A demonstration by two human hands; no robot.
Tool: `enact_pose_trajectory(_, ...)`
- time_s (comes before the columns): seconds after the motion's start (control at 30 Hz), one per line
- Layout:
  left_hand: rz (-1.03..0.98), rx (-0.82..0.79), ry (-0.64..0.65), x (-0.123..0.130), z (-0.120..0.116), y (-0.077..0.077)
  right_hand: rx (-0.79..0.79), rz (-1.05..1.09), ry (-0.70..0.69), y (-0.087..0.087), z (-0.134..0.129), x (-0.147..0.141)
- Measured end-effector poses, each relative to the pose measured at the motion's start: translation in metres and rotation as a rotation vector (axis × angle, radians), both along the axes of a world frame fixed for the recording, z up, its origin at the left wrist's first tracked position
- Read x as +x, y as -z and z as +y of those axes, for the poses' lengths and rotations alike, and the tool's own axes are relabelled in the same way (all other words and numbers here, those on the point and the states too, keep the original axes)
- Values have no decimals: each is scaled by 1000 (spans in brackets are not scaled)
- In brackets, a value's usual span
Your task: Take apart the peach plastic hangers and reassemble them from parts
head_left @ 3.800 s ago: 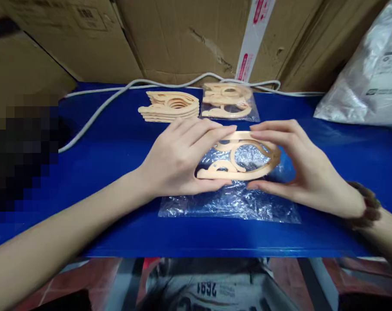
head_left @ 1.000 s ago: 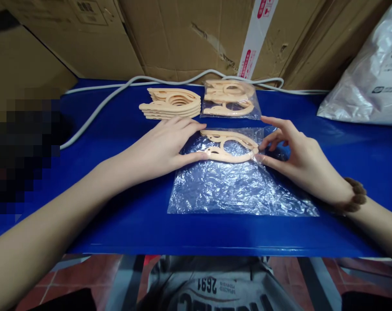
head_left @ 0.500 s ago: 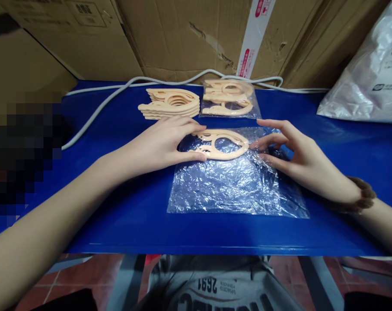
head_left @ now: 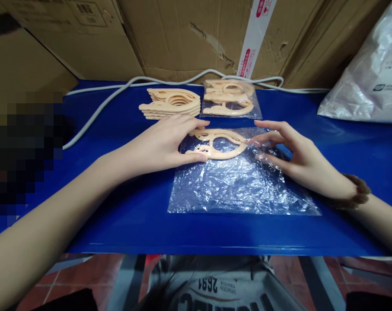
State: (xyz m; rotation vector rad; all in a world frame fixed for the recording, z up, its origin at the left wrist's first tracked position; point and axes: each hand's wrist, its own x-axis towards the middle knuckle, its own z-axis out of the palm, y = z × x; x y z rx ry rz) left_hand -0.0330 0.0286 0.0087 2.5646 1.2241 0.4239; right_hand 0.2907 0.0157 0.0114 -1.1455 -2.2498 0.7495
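A clear plastic bag (head_left: 228, 185) lies flat on the blue table (head_left: 124, 224), with a beige folded plastic piece (head_left: 224, 154) at its upper part. My left hand (head_left: 170, 144) spans the left end of the piece, thumb along its lower edge and fingers at its upper edge, spread apart. At the right tip of the piece is my right hand (head_left: 293, 151), fingers apart, a fingertip touching the tip and the thumb on the bag. Both palms hold nothing.
Behind my left hand sits a stack of similar beige pieces (head_left: 173, 105). Beside it is a clear bag with beige pieces (head_left: 230, 100). A white cable (head_left: 95, 123) crosses the back, before cardboard boxes (head_left: 183, 39). A white plastic sack (head_left: 364, 82) stands at the right.
The beige piece has shifted slightly left. My right hand has moved a little left too, and the bag's lower right corner has spread outward to the right.
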Motion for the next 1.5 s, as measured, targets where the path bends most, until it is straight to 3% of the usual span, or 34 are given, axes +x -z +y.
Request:
enact_pose_trajectory(0.83,28,11,42,-2,0,0,3,-48,-59,-8,-2,1)
enact_pose_trajectory(1.1,69,52,60,-1,0,-1,123,-113,60,-10,-1,6)
enact_pose_trajectory(1.23,34,101,25,-5,2,-14,157,-164,113,-13,-2,9)
enact_pose_trajectory(1.37,74,142,-62,-21,20,-33,234,-198,154,-16,-4,12)
enact_pose_trajectory(1.5,178,151,-108,-49,62,-41,282,-223,148,-19,-5,13)
